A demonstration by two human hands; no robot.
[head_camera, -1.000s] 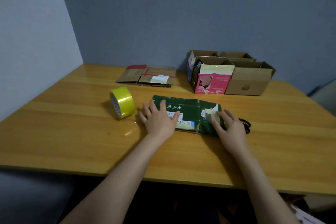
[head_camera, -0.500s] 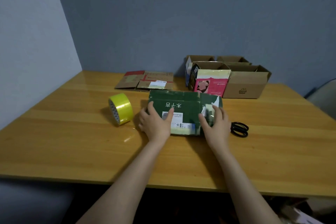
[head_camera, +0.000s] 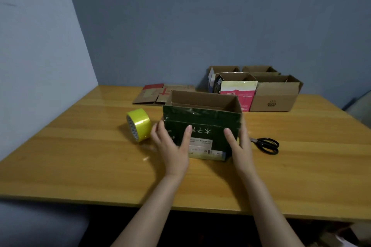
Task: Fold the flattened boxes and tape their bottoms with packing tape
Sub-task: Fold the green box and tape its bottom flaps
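Head view: the green box (head_camera: 202, 124) stands on the surface (head_camera: 80, 156) with its open top up, between both grips. The left grip (head_camera: 172, 146) clasps its left front corner and the right grip (head_camera: 239, 146) its right one, thumbs on the front face. A yellow packing tape roll (head_camera: 139, 124) stands just left of the left grip. Black scissors (head_camera: 266, 145) lie just right of the right grip.

Green box (head_camera: 202, 124): opened into a rectangle, standing upright mid-bench (head_camera: 80, 166), open end up, brown inside, white lettering upside down on the near face. Yellow tape roll (head_camera: 140, 124): on edge, just left of it, apart. Flattened boxes (head_camera: 158, 94): flat behind, toward the wall. Folded boxes (head_camera: 275, 96): clustered back right.
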